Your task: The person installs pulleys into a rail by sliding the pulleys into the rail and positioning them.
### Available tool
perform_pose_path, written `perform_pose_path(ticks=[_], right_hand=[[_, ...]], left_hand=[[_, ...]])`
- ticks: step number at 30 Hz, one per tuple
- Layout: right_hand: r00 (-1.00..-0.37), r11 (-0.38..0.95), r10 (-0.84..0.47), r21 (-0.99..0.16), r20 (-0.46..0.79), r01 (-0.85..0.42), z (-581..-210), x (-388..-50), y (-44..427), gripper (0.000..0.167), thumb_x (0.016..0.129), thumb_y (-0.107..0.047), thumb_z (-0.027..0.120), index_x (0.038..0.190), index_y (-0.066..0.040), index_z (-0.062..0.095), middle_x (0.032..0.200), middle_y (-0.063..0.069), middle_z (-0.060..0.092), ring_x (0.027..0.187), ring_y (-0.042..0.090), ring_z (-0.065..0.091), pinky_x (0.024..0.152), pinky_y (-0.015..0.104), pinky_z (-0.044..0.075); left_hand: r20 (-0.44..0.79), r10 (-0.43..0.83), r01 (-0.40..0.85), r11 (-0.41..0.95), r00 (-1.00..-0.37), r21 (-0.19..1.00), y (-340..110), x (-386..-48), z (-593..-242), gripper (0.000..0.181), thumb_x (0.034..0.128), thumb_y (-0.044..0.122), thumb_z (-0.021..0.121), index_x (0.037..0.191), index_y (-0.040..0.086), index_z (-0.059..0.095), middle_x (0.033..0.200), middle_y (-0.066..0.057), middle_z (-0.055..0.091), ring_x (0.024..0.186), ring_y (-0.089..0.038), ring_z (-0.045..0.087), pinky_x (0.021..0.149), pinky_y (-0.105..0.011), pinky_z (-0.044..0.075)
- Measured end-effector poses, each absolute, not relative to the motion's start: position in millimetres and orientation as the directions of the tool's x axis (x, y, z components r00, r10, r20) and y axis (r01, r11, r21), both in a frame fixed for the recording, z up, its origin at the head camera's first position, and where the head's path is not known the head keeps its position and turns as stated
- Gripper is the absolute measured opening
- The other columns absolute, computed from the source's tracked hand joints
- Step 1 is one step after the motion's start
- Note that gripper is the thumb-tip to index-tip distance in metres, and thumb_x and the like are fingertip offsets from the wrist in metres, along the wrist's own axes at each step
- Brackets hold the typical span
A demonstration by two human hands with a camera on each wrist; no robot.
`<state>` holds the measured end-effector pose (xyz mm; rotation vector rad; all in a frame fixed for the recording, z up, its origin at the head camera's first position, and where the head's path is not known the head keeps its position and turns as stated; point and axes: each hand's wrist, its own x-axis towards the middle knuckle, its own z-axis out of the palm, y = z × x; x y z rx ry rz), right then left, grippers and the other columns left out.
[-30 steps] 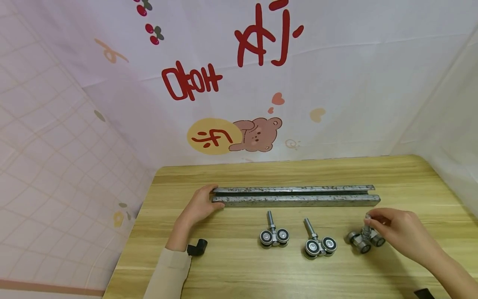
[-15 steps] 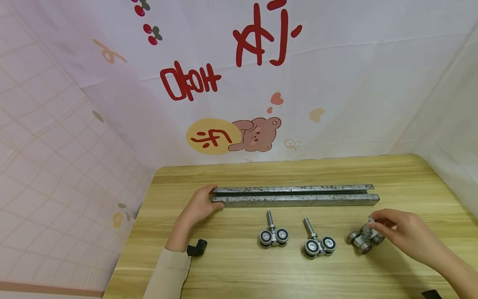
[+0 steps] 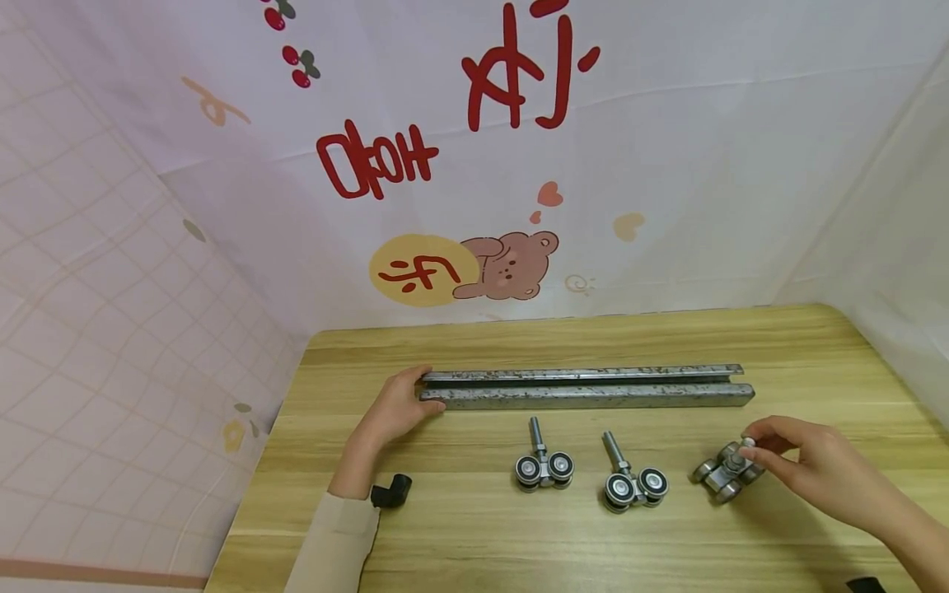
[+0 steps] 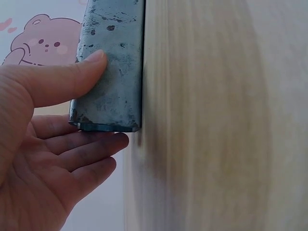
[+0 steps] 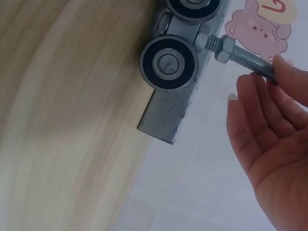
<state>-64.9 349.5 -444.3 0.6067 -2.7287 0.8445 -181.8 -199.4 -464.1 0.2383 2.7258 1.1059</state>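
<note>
The left hand (image 3: 393, 409) grips the left end of a grey metal rail (image 3: 586, 399), its thumb pressed on the near face and the other fingers loosely bent behind and past the end. The rail lies lengthwise across the wooden surface (image 3: 519, 548), a slot running along its top. The right hand (image 3: 815, 465) pinches the threaded bolt of a four-wheeled roller (image 3: 719, 479) between thumb and fingertips, near the rail's right end; whether its wheels touch the surface cannot be told. Nearer the person than the rail lie a left roller (image 3: 544, 470) and a middle roller (image 3: 635, 490), apart, bolts pointing toward it.
</note>
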Motion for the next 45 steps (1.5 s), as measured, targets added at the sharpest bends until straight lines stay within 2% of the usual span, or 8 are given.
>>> perform_pose_path(ticks=[4, 9, 18, 27, 34, 37, 45], right_hand=[[-0.895, 0.771, -0.283, -0.474, 0.344, -0.425, -444, -62, 350, 0.035, 0.076, 0.002, 0.090, 0.091, -0.025, 0.074, 0.084, -0.024, 0.068, 0.076, -0.006, 0.062, 0.058, 0.011, 0.046], [-0.884, 0.767, -0.253, -0.476, 0.393, -0.431, -444, -60, 352, 0.037, 0.072, 0.003, 0.092, 0.089, -0.025, 0.076, 0.083, -0.024, 0.069, 0.076, -0.007, 0.062, 0.054, 0.012, 0.045], [-0.877, 0.773, -0.235, -0.466, 0.419, -0.430, -447, -61, 361, 0.031, 0.075, 0.002, 0.090, 0.092, -0.019, 0.076, 0.086, -0.025, 0.069, 0.075, -0.007, 0.061, 0.053, 0.013, 0.044], [-0.874, 0.775, -0.224, -0.465, 0.430, -0.428, -449, -64, 371, 0.031, 0.075, 0.004, 0.090, 0.092, -0.018, 0.077, 0.087, -0.025, 0.070, 0.078, -0.010, 0.062, 0.055, 0.011, 0.046], [-0.914, 0.795, -0.151, -0.503, 0.377, -0.339, -451, -65, 378, 0.021, 0.081, 0.000, 0.088, 0.096, -0.009, 0.078, 0.087, -0.028, 0.069, 0.079, -0.012, 0.060, 0.055, 0.011, 0.046], [-0.931, 0.791, -0.106, -0.538, 0.349, -0.291, -453, -65, 381, 0.019, 0.083, -0.001, 0.087, 0.098, -0.008, 0.077, 0.088, -0.029, 0.069, 0.079, -0.014, 0.059, 0.054, 0.012, 0.045], [-0.921, 0.784, -0.071, -0.550, 0.384, -0.289, -456, -67, 385, 0.020, 0.082, 0.003, 0.086, 0.097, -0.006, 0.077, 0.090, -0.034, 0.066, 0.081, -0.019, 0.056, 0.055, 0.009, 0.045]], left_hand=[[-0.116, 0.216, 0.075, 0.711, -0.969, 0.699, -200, -182, -464, 0.074, 0.0920, 0.018, 0.084, 0.154, -0.003, 0.048, 0.156, -0.022, 0.049, 0.141, -0.039, 0.050, 0.111, -0.055, 0.046], [-0.112, 0.216, 0.080, 0.718, -0.970, 0.691, -201, -183, -464, 0.075, 0.0924, 0.018, 0.084, 0.154, -0.003, 0.048, 0.155, -0.022, 0.050, 0.140, -0.039, 0.051, 0.111, -0.055, 0.047], [-0.112, 0.225, 0.084, 0.712, -0.968, 0.697, -201, -183, -464, 0.076, 0.0925, 0.019, 0.084, 0.155, -0.003, 0.047, 0.156, -0.022, 0.049, 0.141, -0.039, 0.049, 0.111, -0.056, 0.046], [-0.121, 0.222, 0.075, 0.710, -0.968, 0.701, -200, -183, -465, 0.076, 0.0930, 0.019, 0.083, 0.156, -0.003, 0.046, 0.157, -0.022, 0.048, 0.143, -0.039, 0.047, 0.113, -0.056, 0.045], [-0.126, 0.222, 0.071, 0.707, -0.967, 0.703, -199, -182, -465, 0.077, 0.0938, 0.018, 0.082, 0.157, -0.003, 0.044, 0.157, -0.022, 0.047, 0.140, -0.039, 0.052, 0.110, -0.055, 0.048], [-0.125, 0.225, 0.073, 0.705, -0.966, 0.705, -199, -182, -465, 0.077, 0.0936, 0.018, 0.082, 0.156, -0.003, 0.044, 0.157, -0.022, 0.047, 0.139, -0.039, 0.052, 0.109, -0.055, 0.049], [-0.131, 0.229, 0.073, 0.709, -0.965, 0.702, -200, -183, -466, 0.078, 0.0937, 0.019, 0.082, 0.157, -0.003, 0.043, 0.158, -0.022, 0.047, 0.139, -0.039, 0.052, 0.109, -0.054, 0.049]])
